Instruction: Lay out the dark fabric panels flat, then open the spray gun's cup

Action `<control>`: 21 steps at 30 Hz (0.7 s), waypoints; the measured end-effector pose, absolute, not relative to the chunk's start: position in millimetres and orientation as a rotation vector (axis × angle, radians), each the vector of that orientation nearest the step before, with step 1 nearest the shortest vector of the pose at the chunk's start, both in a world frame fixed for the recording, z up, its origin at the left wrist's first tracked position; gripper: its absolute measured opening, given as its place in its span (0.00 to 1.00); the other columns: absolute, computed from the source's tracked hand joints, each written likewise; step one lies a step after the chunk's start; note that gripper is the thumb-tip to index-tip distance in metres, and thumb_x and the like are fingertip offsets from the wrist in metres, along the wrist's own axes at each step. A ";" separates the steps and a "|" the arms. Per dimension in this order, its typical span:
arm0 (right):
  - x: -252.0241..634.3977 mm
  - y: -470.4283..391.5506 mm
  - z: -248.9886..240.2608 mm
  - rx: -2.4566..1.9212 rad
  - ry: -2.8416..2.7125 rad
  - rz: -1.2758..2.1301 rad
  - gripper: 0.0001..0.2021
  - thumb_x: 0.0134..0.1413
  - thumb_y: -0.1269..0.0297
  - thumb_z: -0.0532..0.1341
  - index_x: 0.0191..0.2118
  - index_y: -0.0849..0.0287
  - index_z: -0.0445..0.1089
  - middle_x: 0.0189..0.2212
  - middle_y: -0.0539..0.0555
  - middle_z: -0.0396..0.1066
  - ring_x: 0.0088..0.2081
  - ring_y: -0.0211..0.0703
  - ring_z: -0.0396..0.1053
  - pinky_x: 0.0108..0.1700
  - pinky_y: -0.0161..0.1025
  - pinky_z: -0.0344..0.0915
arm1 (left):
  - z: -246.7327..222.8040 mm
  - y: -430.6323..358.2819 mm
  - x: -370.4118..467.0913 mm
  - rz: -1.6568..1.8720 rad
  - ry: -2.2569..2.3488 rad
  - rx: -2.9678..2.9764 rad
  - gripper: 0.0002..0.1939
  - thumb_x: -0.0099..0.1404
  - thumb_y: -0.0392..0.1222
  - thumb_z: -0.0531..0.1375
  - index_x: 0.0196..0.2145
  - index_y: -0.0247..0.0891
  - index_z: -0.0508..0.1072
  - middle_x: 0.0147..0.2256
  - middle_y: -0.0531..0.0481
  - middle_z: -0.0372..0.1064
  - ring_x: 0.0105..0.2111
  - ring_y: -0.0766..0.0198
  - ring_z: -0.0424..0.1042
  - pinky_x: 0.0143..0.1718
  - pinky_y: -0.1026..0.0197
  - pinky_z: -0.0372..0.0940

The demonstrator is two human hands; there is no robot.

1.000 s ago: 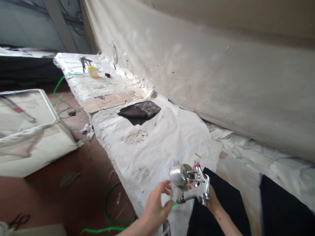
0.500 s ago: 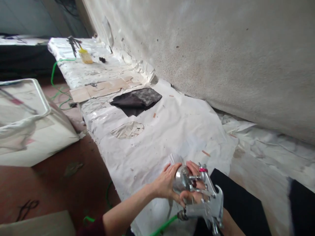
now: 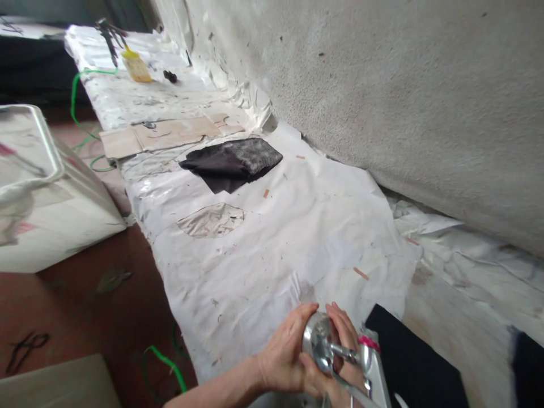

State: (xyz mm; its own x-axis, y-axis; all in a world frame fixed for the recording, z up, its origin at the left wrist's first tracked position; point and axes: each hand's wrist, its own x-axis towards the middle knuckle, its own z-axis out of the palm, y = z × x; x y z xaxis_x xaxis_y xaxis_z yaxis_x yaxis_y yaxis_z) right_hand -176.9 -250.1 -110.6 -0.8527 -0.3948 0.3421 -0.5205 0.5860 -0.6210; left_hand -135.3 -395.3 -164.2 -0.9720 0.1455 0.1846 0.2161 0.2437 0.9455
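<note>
A metal spray gun with a rounded silver cup is at the lower right of the head view. My left hand is wrapped round the left side of the cup. Round the cup's right side curl the fingers of my right hand, partly hidden behind the gun. The gun's lower part is cut off by the frame edge. Below and around lies a white covering sheet over a long table, and a black sheet is just right of the gun.
Dark folded cloth lies mid-table, with a cardboard strip beyond it. A yellow bottle stands at the far end. At left is a white bin. A green hose hangs near the table edge. A rough wall borders the right.
Both hands and the spray gun have moved lower in the view, and the gun's handle has left the frame. The camera's view has shifted slightly. My hands stay round the cup.
</note>
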 end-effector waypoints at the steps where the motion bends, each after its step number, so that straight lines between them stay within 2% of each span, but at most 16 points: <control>1: -177.5 -251.3 -110.3 0.737 -2.648 1.141 0.36 0.47 0.46 0.59 0.60 0.55 0.55 0.58 0.60 0.59 0.58 0.69 0.57 0.57 0.71 0.58 | -165.9 -393.9 -138.4 -1.894 -2.408 -0.339 0.58 0.40 0.53 0.69 0.63 0.45 0.43 0.62 0.40 0.54 0.60 0.43 0.58 0.62 0.42 0.55; 5: -185.8 -247.9 -112.0 0.908 -2.747 1.004 0.38 0.47 0.47 0.62 0.61 0.59 0.53 0.59 0.60 0.58 0.58 0.64 0.58 0.59 0.63 0.62 | -169.2 -393.3 -151.8 -1.956 -2.335 -0.325 0.58 0.32 0.50 0.71 0.59 0.45 0.49 0.55 0.43 0.61 0.53 0.47 0.65 0.56 0.47 0.62; 9: -194.2 -244.1 -118.0 0.926 -2.646 0.922 0.36 0.47 0.45 0.60 0.58 0.60 0.58 0.54 0.60 0.63 0.54 0.62 0.64 0.52 0.59 0.69 | -169.1 -395.8 -159.9 -1.984 -2.276 -0.361 0.57 0.31 0.52 0.71 0.57 0.44 0.51 0.51 0.44 0.63 0.48 0.49 0.68 0.52 0.48 0.65; 13: -198.3 -242.9 -113.8 0.969 -2.730 0.990 0.35 0.47 0.47 0.60 0.59 0.60 0.57 0.57 0.61 0.60 0.58 0.63 0.59 0.58 0.58 0.64 | -170.6 -397.3 -161.0 -1.974 -2.269 -0.391 0.56 0.34 0.55 0.70 0.59 0.43 0.50 0.53 0.42 0.62 0.51 0.48 0.67 0.54 0.47 0.64; 16: -206.2 -237.3 -109.2 1.207 -2.750 1.032 0.39 0.43 0.44 0.62 0.59 0.57 0.57 0.59 0.57 0.58 0.60 0.64 0.56 0.61 0.58 0.61 | -170.8 -397.1 -160.9 -1.985 -2.313 -0.420 0.61 0.31 0.56 0.72 0.60 0.40 0.49 0.58 0.37 0.58 0.56 0.42 0.62 0.58 0.44 0.60; 21: -217.0 -224.6 -102.6 1.302 -2.724 1.128 0.40 0.40 0.46 0.64 0.59 0.56 0.57 0.58 0.56 0.60 0.59 0.63 0.59 0.60 0.56 0.64 | -161.6 -397.0 -163.9 -2.035 -2.349 -0.404 0.61 0.33 0.54 0.72 0.61 0.39 0.50 0.60 0.37 0.56 0.58 0.40 0.60 0.60 0.42 0.58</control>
